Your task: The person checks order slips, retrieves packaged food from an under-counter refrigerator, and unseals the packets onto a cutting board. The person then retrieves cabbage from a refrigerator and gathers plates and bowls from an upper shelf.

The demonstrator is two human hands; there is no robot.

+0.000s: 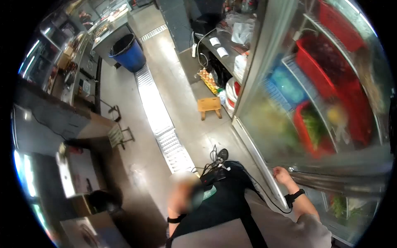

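My left hand (pixel 178 199) is in front of the dark apron (pixel 221 196), at the lower middle. Motion smears its fingers, and a pale and dark round shape at them is too blurred to name. On the right, my right hand (pixel 283 176) has its fingers curled beside the metal edge (pixel 258 155) of a glass-fronted cabinet; whatever lies within them is hidden. Red baskets (pixel 316 66) and a blue one (pixel 289 84) sit on racks behind the misted glass, with green leaves in a lower red basket.
A small wooden stool (pixel 209 105) stands ahead, near an egg tray (pixel 209 80) and a cluttered shelf (pixel 227 56). Farther off is a blue bin (pixel 131 60). Metal drain grating (pixel 155 107) runs along the floor. Counters line the left; cables hang by my apron.
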